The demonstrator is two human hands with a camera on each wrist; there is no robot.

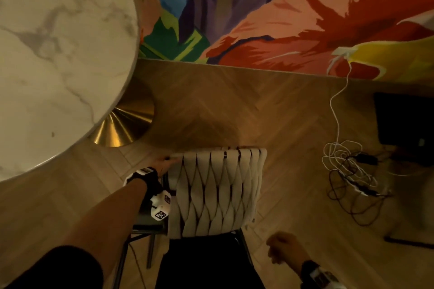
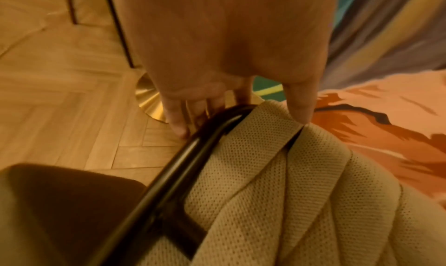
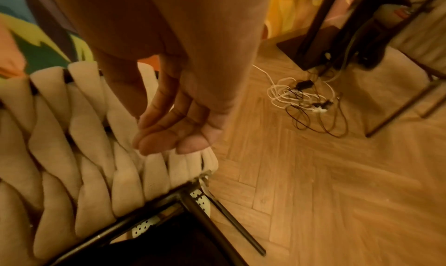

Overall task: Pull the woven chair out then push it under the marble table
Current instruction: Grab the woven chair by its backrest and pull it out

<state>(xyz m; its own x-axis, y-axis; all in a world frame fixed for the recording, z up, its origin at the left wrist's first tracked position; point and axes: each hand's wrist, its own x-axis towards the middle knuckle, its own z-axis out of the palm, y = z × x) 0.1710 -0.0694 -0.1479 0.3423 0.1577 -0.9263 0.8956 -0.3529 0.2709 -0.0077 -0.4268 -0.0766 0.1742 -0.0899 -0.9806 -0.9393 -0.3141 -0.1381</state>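
The woven chair stands on the floor in front of me with its cream braided back facing me, to the right of the round marble table and out from under it. My left hand grips the back's top left corner. In the left wrist view the left hand curls its fingers over the black frame, thumb on a woven strap. My right hand hangs low beside the chair's right side, loosely curled and holding nothing. The right wrist view shows the right hand just off the weave.
The table's gold base sits on the herringbone wood floor beyond the chair's left corner. A tangle of white and black cables lies on the floor to the right, by a dark stand. A painted wall closes the far side.
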